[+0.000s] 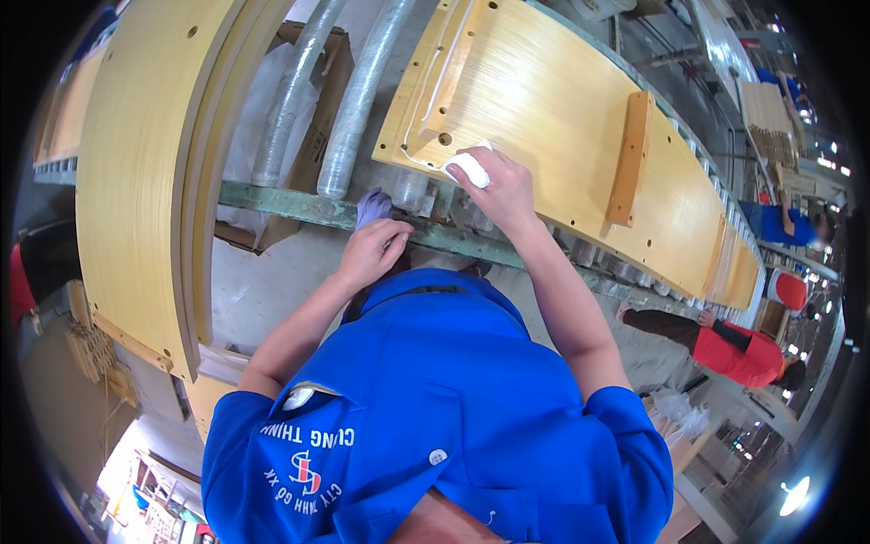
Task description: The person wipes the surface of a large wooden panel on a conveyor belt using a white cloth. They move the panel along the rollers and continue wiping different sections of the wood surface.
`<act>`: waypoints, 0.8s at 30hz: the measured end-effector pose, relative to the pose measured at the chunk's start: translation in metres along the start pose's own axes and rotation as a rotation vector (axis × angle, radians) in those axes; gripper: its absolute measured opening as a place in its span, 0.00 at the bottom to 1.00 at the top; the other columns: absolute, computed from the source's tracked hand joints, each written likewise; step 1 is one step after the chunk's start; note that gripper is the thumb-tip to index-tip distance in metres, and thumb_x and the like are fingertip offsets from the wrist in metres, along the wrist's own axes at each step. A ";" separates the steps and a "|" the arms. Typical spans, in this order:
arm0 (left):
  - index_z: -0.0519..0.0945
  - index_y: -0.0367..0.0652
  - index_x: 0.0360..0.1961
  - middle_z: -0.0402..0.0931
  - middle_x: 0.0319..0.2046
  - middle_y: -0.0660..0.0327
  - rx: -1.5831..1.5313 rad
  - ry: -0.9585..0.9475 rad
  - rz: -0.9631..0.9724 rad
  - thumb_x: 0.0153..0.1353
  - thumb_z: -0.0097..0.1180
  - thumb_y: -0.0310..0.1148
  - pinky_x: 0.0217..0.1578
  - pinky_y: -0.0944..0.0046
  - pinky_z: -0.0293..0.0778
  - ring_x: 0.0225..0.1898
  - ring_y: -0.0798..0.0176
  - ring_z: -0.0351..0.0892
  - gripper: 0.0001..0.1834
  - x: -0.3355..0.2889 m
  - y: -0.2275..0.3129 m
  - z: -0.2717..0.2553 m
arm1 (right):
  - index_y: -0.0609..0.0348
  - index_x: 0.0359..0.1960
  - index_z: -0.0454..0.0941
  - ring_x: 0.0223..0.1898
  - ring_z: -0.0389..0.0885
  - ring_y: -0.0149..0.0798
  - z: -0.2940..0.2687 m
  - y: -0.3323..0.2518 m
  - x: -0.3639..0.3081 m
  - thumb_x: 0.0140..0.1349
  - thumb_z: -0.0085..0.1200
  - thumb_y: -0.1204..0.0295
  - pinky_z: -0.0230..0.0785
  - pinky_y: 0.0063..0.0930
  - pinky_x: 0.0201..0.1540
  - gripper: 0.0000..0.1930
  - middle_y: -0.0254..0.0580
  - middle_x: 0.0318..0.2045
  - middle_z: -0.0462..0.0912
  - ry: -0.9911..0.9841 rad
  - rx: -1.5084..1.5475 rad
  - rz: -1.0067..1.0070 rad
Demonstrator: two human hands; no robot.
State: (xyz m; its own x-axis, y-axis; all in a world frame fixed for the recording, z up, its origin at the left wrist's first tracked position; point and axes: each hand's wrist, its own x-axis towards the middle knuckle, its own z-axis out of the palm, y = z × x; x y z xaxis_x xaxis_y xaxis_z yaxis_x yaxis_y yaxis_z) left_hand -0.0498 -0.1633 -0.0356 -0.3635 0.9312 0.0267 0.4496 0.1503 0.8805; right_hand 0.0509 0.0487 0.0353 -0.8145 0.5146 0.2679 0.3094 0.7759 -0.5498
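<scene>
My right hand (500,189) is closed around a small white rounded thing (468,170), whose kind I cannot make out. It rests at the near left edge of a long yellowish wooden panel (535,100). A thin white line, a cord or a bead, runs along the panel's left end toward my right fingers. A narrow wooden cleat (628,159) stands across the panel, and several holes dot its face. Lower left, my left hand (373,249) has its fingers curled in front of my waist. A crumpled purple cloth (372,207) sticks up from them.
The panel lies on a roller conveyor with a green rail (299,207) and plastic-wrapped rollers (362,100). Stacked curved wooden panels (136,181) stand at left, beside a cardboard box (326,100). A person in red (739,354) and another in blue (784,225) are at the right.
</scene>
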 end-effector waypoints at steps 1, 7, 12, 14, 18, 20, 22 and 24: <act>0.79 0.39 0.36 0.79 0.32 0.56 -0.009 -0.009 -0.007 0.58 0.52 0.27 0.37 0.60 0.73 0.34 0.54 0.79 0.06 0.002 0.001 0.001 | 0.53 0.31 0.79 0.24 0.81 0.42 -0.002 0.002 -0.003 0.53 0.61 0.58 0.72 0.32 0.25 0.13 0.42 0.23 0.80 0.008 0.000 0.010; 0.79 0.39 0.37 0.79 0.32 0.56 -0.001 -0.063 0.006 0.58 0.52 0.28 0.35 0.62 0.74 0.34 0.56 0.79 0.07 0.010 0.007 0.017 | 0.53 0.31 0.79 0.24 0.80 0.41 -0.028 0.025 -0.032 0.54 0.60 0.58 0.72 0.33 0.25 0.13 0.41 0.24 0.81 0.063 -0.036 0.084; 0.79 0.39 0.38 0.79 0.33 0.56 0.030 -0.139 0.021 0.58 0.53 0.28 0.37 0.61 0.74 0.36 0.55 0.79 0.08 0.023 0.016 0.030 | 0.54 0.32 0.80 0.26 0.80 0.43 -0.061 0.054 -0.074 0.55 0.60 0.58 0.72 0.31 0.29 0.13 0.41 0.25 0.81 0.146 -0.059 0.270; 0.79 0.39 0.37 0.79 0.33 0.55 0.033 -0.152 0.056 0.58 0.53 0.28 0.38 0.60 0.73 0.36 0.54 0.79 0.08 0.028 0.020 0.036 | 0.54 0.32 0.80 0.27 0.80 0.43 -0.074 0.065 -0.091 0.55 0.60 0.58 0.71 0.31 0.30 0.13 0.42 0.25 0.81 0.190 -0.040 0.342; 0.79 0.38 0.37 0.79 0.33 0.55 0.053 -0.185 0.127 0.58 0.53 0.27 0.40 0.60 0.73 0.37 0.52 0.78 0.08 0.039 0.029 0.049 | 0.56 0.33 0.81 0.28 0.81 0.44 -0.099 0.083 -0.120 0.55 0.60 0.60 0.71 0.30 0.31 0.12 0.43 0.26 0.81 0.294 -0.042 0.443; 0.79 0.39 0.37 0.79 0.34 0.56 0.073 -0.221 0.140 0.57 0.53 0.27 0.41 0.60 0.72 0.39 0.53 0.77 0.08 0.044 0.035 0.055 | 0.56 0.32 0.81 0.28 0.81 0.44 -0.108 0.091 -0.131 0.55 0.60 0.61 0.71 0.30 0.31 0.12 0.43 0.26 0.81 0.342 -0.056 0.490; 0.79 0.40 0.36 0.78 0.35 0.57 0.111 -0.245 0.187 0.55 0.54 0.27 0.43 0.59 0.71 0.41 0.53 0.75 0.07 0.050 0.041 0.062 | 0.56 0.31 0.80 0.28 0.81 0.44 -0.113 0.098 -0.138 0.55 0.61 0.62 0.71 0.30 0.31 0.11 0.42 0.26 0.81 0.365 -0.038 0.508; 0.79 0.40 0.36 0.78 0.36 0.58 0.163 -0.258 0.271 0.54 0.55 0.27 0.46 0.59 0.70 0.44 0.54 0.74 0.07 0.057 0.048 0.070 | 0.56 0.31 0.80 0.27 0.81 0.43 -0.116 0.103 -0.143 0.54 0.61 0.62 0.71 0.30 0.31 0.11 0.42 0.26 0.81 0.388 -0.042 0.512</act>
State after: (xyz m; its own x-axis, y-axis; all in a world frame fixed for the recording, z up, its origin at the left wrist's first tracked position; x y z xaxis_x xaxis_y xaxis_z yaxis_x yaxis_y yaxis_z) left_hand 0.0082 -0.0802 -0.0246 -0.0071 0.9940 0.1093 0.6319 -0.0803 0.7709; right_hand 0.2564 0.0979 0.0321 -0.3241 0.9122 0.2509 0.6370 0.4064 -0.6550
